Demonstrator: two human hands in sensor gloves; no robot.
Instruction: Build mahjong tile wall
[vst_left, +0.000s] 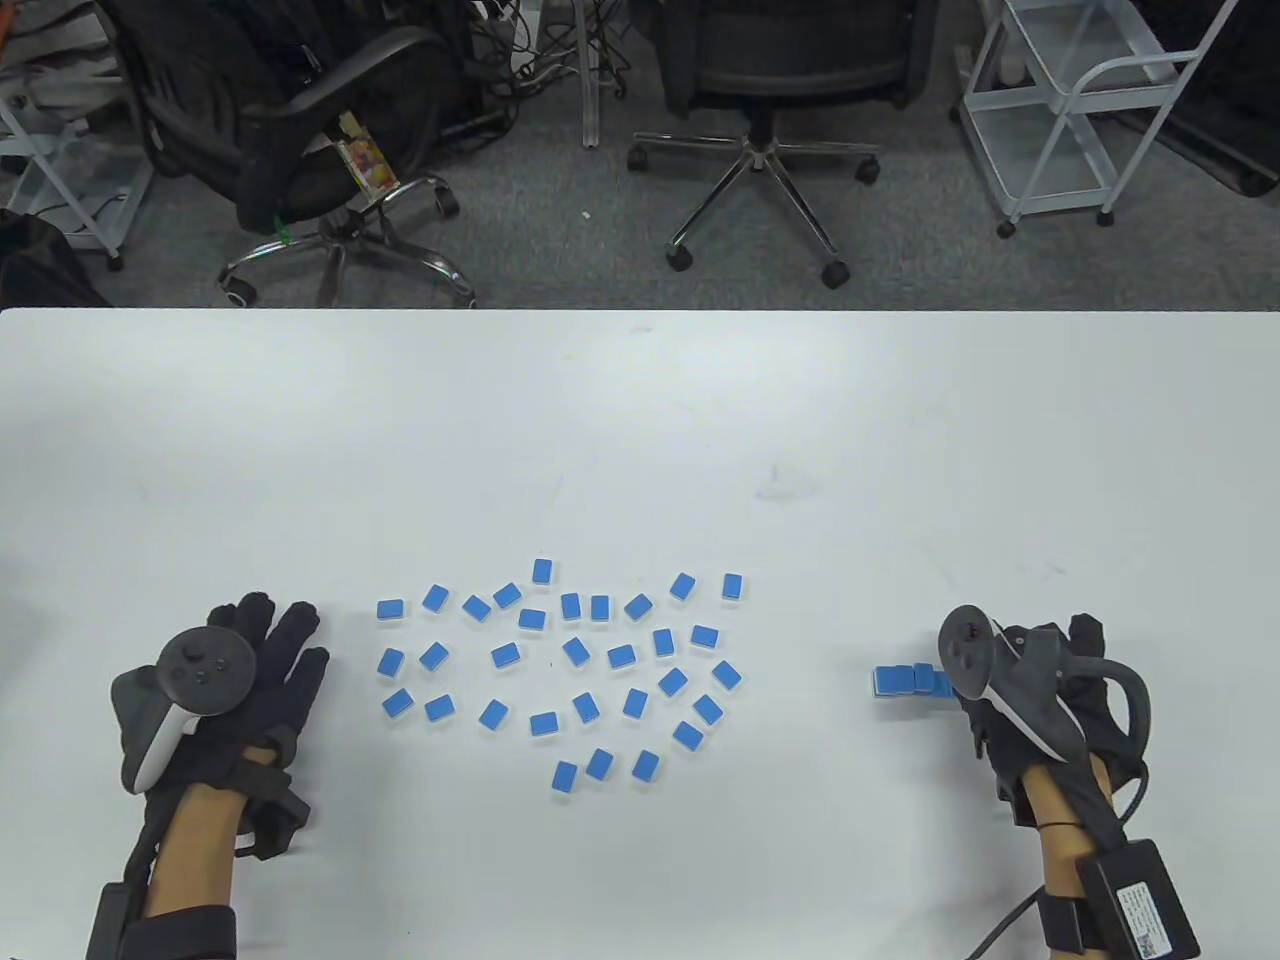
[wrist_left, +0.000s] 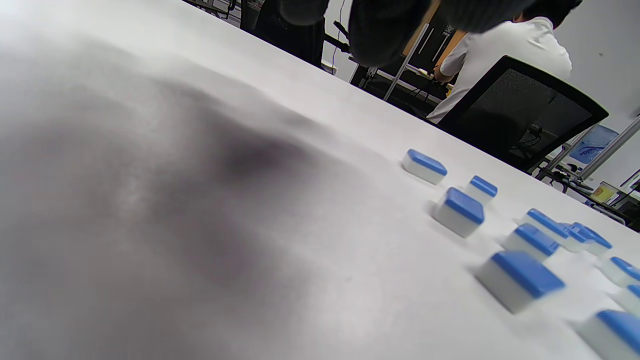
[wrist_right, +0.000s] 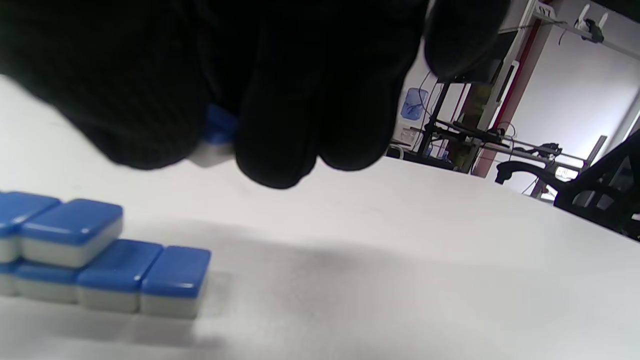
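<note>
The right hand (vst_left: 1030, 690) is lowest in the table view, its tracker (vst_left: 1000, 680) on top. In the right wrist view its fingers (wrist_right: 280, 125) pinch one blue-and-white tile (wrist_right: 215, 140) and hold it off the table (vst_left: 640, 420). Just to that hand's left, touching its edge in the table view, stands the short wall (vst_left: 910, 681): a bottom row of tiles set side by side, with at least two more stacked on its left part, so two bottom tiles (wrist_right: 145, 275) nearest the hand lie uncovered.

The left hand (vst_left: 225, 690) lies palm down on the table with fingers spread, gripping nothing.

Between the two hands, nearer the left one, loose tiles (vst_left: 560, 665) lie scattered blue side up, apart from each other and turned every way. The nearest of them (wrist_left: 520, 280) show in the left wrist view, to the right of that hand.

Beyond the table's far edge stand two office chairs (vst_left: 760, 90) and a white cart (vst_left: 1090, 110).
</note>
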